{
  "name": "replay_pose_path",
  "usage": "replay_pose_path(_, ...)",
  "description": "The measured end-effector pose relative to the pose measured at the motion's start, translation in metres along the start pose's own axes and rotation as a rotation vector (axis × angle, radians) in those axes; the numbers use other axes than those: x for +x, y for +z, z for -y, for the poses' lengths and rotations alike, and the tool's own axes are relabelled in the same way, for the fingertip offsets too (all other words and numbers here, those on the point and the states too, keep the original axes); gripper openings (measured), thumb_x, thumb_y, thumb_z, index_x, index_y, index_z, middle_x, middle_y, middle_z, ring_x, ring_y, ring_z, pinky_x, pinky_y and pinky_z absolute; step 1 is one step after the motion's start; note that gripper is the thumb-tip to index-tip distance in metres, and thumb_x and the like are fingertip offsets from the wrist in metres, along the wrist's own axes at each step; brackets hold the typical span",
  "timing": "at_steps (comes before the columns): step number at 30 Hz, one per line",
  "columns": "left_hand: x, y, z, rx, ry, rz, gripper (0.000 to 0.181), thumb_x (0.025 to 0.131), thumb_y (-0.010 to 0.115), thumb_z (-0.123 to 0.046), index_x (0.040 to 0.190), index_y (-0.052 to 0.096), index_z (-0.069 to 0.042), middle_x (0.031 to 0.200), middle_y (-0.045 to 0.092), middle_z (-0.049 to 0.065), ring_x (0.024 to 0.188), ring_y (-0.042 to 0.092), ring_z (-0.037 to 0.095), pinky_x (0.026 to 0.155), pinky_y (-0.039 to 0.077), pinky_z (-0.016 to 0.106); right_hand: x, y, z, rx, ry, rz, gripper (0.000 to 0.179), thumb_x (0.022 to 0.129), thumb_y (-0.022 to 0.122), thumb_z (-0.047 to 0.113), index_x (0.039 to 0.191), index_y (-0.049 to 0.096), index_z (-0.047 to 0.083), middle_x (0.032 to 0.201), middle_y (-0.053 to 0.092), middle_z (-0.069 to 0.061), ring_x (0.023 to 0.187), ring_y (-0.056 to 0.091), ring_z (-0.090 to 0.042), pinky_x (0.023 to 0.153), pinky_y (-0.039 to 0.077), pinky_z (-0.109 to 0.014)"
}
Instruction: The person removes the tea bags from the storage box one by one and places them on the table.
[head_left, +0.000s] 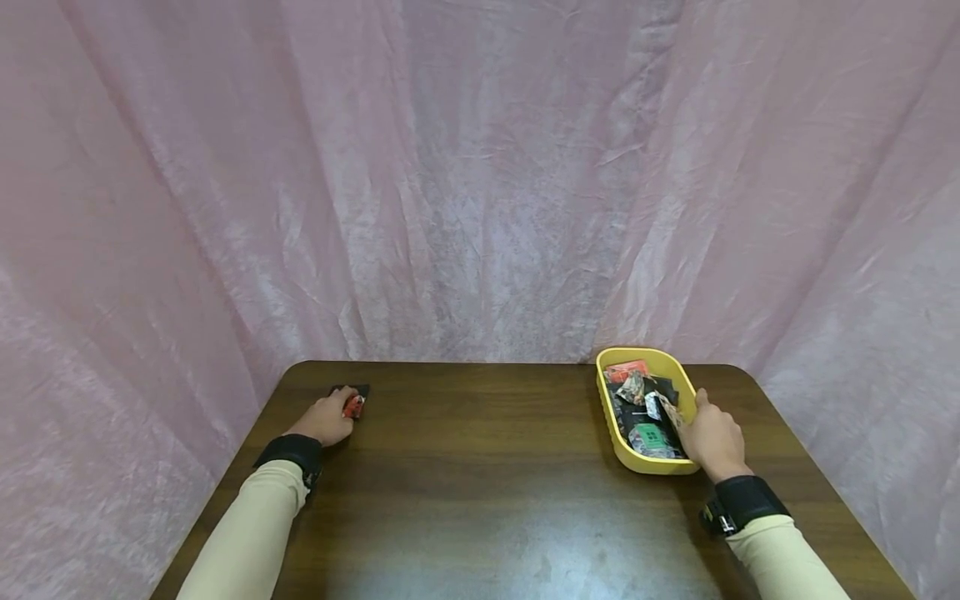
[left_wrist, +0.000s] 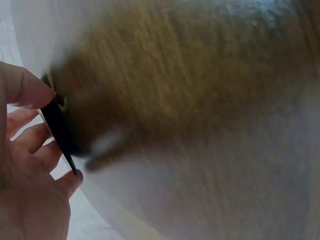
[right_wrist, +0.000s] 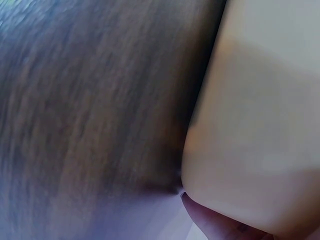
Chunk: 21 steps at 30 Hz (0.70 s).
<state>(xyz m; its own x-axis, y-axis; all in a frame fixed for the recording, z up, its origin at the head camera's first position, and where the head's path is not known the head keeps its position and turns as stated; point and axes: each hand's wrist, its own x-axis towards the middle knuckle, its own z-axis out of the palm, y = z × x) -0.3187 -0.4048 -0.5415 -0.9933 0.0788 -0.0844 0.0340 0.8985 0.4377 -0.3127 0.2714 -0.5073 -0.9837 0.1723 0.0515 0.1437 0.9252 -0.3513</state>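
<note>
While my left hand pinches a packet at the surface's far-left corner, its long edge slants steeply, upper left to lower right, in the left wrist view. Face partly masked. Right hand at basket's right rim; fingers hidden, I can't tell its grip.
</note>
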Motion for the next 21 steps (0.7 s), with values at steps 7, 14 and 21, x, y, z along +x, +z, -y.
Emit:
replay_pose_path(7, -0.007, -0.002, -0.006, 0.049, 0.049, -0.064, 0.069, 0.083, 0.061, -0.01, 0.151, 0.05, 0.001, 0.162, 0.041, 0.039, 0.147, 0.039, 0.065, 0.116, 0.033, 0.08, 0.0, 0.0, 0.0, 0.0, -0.011, -0.007, 0.079, 0.104, 0.061, 0.035, 0.161, 0.03, -0.01, 0.134, 0.058, -0.046, 0.11, 0.064, -0.064, 0.088, 0.052, -0.068)
replay_pose_path(14, -0.004, 0.005, -0.035, 0.103, 0.122, -0.1, 0.075, 0.086, 0.067, -0.008, 0.157, 0.046, 0.003, 0.167, 0.037, 0.033, 0.161, 0.027, 0.053, 0.126, 0.021, 0.075, -0.002, 0.001, -0.001, 0.003, -0.021, -0.011, 0.077, 0.103, 0.061, 0.034, 0.159, 0.032, -0.01, 0.13, 0.06, -0.046, 0.106, 0.065, -0.064, 0.085, 0.052, -0.068)
replay_pose_path(21, 0.008, 0.021, -0.118, 0.178, 0.317, -0.096, 0.065, 0.094, 0.071, -0.014, 0.154, 0.051, 0.003, 0.168, 0.042, 0.025, 0.162, 0.032, 0.044, 0.131, 0.024, 0.064, -0.002, 0.0, 0.0, 0.007, -0.023, -0.015, 0.075, 0.1, 0.06, 0.027, 0.159, 0.032, -0.01, 0.129, 0.06, -0.047, 0.103, 0.065, -0.064, 0.083, 0.052, -0.068)
